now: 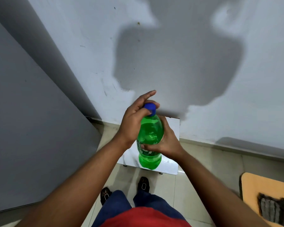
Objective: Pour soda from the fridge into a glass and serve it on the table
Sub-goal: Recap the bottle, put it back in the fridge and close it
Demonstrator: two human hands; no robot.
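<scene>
A green soda bottle [150, 138] with a blue cap [149, 108] is held upright in front of me, above a small white table [170, 164]. My right hand [166, 141] wraps around the bottle's middle from the right, over the label. My left hand [134, 118] closes on the blue cap from the left, with the index finger sticking out past it. The bottle's base seems to hover just over the tabletop; whether it touches is unclear. No glass is visible.
A grey fridge side [31, 120] fills the left. A white wall [187, 54] stands straight ahead behind the table. An orange surface [267, 194] with a dark cloth [275, 208] lies at the lower right. My feet stand on pale floor tiles [203, 163].
</scene>
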